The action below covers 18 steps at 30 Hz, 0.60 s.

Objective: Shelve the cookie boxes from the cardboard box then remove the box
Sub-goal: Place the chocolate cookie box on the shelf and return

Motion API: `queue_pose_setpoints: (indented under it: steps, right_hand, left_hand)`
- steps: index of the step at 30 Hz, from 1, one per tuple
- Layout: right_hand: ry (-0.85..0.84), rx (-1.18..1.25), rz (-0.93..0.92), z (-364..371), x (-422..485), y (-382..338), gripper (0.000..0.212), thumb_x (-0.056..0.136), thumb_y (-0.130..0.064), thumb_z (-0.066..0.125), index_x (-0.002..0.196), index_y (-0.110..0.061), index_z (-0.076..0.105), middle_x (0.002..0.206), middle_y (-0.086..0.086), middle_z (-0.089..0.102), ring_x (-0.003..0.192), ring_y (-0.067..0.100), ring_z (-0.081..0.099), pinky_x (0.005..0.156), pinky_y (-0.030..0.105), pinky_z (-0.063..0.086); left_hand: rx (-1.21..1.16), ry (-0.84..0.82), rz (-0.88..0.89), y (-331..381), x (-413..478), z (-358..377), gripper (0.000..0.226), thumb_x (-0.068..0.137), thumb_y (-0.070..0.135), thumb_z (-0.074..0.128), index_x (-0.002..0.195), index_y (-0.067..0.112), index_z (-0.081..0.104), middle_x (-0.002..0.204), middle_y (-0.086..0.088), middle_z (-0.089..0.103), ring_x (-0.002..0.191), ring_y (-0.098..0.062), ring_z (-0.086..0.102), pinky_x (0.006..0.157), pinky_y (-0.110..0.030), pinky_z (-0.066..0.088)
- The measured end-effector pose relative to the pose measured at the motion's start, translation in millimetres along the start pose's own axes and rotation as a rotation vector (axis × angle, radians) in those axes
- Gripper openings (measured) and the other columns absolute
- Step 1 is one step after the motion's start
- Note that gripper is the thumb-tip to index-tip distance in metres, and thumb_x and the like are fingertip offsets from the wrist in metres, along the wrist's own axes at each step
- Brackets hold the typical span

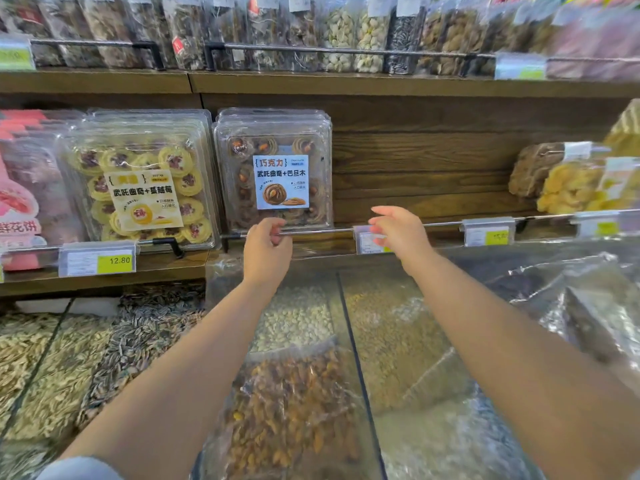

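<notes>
Both hands empty at the cookie shelf

The chocolate cookie boxes [273, 171] stand upright on the wooden shelf [433, 161], beside the yellow cookie boxes [142, 181]. Just below them, the left hand [268, 249] has its grip curled in on nothing, and the right hand [398, 233] has a loose, empty grip.

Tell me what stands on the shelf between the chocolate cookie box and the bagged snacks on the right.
Nothing: in the head view that stretch is bare, showing only the wooden back panel.
</notes>
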State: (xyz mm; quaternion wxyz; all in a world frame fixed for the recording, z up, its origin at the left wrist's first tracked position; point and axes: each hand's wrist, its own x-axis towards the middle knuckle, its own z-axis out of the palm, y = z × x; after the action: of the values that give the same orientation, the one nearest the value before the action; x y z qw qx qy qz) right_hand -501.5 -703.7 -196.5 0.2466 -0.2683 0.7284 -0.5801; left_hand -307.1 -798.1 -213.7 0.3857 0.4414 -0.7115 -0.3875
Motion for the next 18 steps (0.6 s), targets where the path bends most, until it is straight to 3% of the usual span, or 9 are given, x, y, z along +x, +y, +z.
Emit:
queue_pose_setpoints:
  steps: [3, 5, 7, 9, 11, 14, 18]
  right_hand:
    - [0.056, 0.158, 0.081, -29.2, -36.5, 24.1, 0.018, 0.091, -0.005, 0.056, 0.100, -0.017, 0.064, 0.085, 0.003, 0.063, 0.070, 0.008, 0.062, 0.059, 0.019, 0.048]
    - [0.121, 0.204, 0.113, -50.1, -66.6, 45.3, 0.021, 0.092, -0.002, 0.054, 0.087, -0.021, 0.062, 0.076, 0.000, 0.063, 0.057, 0.002, 0.062, 0.051, 0.015, 0.047]
    - [0.199, 0.220, 0.139, -73.3, -101.6, 69.8, 0.023, 0.092, -0.001, 0.053, 0.086, -0.021, 0.063, 0.066, -0.004, 0.066, 0.050, -0.001, 0.060, 0.050, 0.016, 0.045]
    - [0.296, 0.265, 0.180, -98.2, -142.8, 91.3, 0.022, 0.092, -0.001, 0.055, 0.084, -0.019, 0.064, 0.059, -0.004, 0.065, 0.047, -0.001, 0.059, 0.052, 0.019, 0.044]
    - [0.393, 0.316, 0.215, -124.9, -186.5, 111.3, 0.022, 0.092, 0.000, 0.054, 0.082, -0.018, 0.062, 0.063, 0.003, 0.060, 0.046, 0.003, 0.056, 0.050, 0.017, 0.042]
    - [0.541, 0.395, 0.262, -168.7, -250.5, 141.2, 0.016, 0.093, 0.001, 0.051, 0.090, -0.012, 0.061, 0.071, 0.008, 0.057, 0.059, 0.013, 0.053, 0.055, 0.021, 0.039]
    - [0.745, 0.422, 0.369, -233.8, -331.4, 184.8, 0.017, 0.093, -0.005, 0.052, 0.092, -0.016, 0.065, 0.074, 0.003, 0.062, 0.067, 0.014, 0.058, 0.060, 0.023, 0.044]
  left_hand:
    - [-0.037, -0.137, 0.029, 11.4, -29.1, 19.5, 0.029, 0.090, 0.011, 0.053, 0.117, 0.019, 0.057, 0.096, 0.005, 0.054, 0.086, -0.013, 0.053, 0.074, -0.025, 0.041]
    - [-0.048, -0.259, 0.063, 18.1, -51.3, 38.6, 0.029, 0.090, 0.011, 0.056, 0.118, 0.017, 0.057, 0.093, 0.003, 0.054, 0.080, -0.011, 0.051, 0.072, -0.022, 0.041]
    - [-0.041, -0.386, 0.106, 23.7, -76.6, 63.3, 0.029, 0.087, 0.009, 0.060, 0.116, 0.015, 0.059, 0.096, 0.000, 0.055, 0.076, -0.010, 0.050, 0.067, -0.015, 0.042]
    - [-0.031, -0.515, 0.156, 29.1, -108.1, 92.2, 0.028, 0.085, 0.006, 0.061, 0.112, 0.010, 0.062, 0.094, -0.002, 0.057, 0.077, -0.013, 0.051, 0.069, -0.019, 0.041]
    - [-0.054, -0.643, 0.196, 38.3, -146.2, 121.4, 0.024, 0.084, 0.004, 0.062, 0.109, 0.004, 0.063, 0.084, 0.000, 0.056, 0.071, -0.012, 0.050, 0.068, -0.019, 0.039]
    - [-0.084, -0.835, 0.260, 57.2, -213.0, 162.3, 0.019, 0.084, 0.005, 0.064, 0.103, 0.010, 0.063, 0.073, 0.008, 0.052, 0.064, -0.002, 0.047, 0.059, -0.009, 0.037]
    - [-0.084, -1.099, 0.339, 86.7, -313.6, 209.3, 0.016, 0.085, 0.007, 0.062, 0.098, 0.016, 0.063, 0.075, 0.005, 0.053, 0.066, -0.008, 0.049, 0.064, -0.019, 0.040]
